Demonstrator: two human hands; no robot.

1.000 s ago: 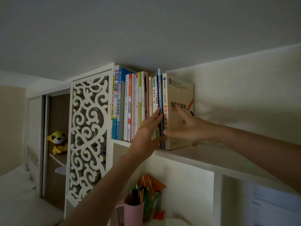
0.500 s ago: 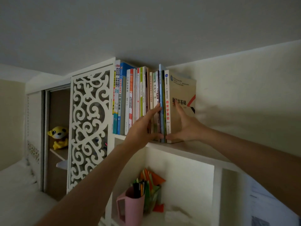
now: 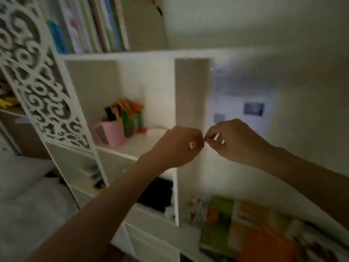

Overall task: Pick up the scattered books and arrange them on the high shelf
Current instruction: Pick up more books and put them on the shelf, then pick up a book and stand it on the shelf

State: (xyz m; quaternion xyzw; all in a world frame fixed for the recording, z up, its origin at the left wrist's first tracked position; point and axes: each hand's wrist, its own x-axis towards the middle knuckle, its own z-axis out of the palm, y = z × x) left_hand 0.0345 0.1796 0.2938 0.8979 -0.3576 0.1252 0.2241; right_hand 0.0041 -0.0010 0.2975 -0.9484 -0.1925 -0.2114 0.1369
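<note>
1. Two hands meet in mid-air below the high shelf (image 3: 117, 54): the left hand (image 3: 177, 146) and the right hand (image 3: 236, 142) are both curled, fingers pressed together, fingertips nearly touching; whether they pinch anything is too blurred to tell.
2. The shelved books (image 3: 98, 25) stand upright on that shelf, top left.
3. More books (image 3: 245, 231) lie at the lower right.
4. A pink cup (image 3: 111, 134) sits in the cubby below.

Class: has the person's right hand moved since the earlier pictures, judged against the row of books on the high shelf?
Yes. The right hand has dropped off the row of books, now below the white high shelf, meeting the left hand.
</note>
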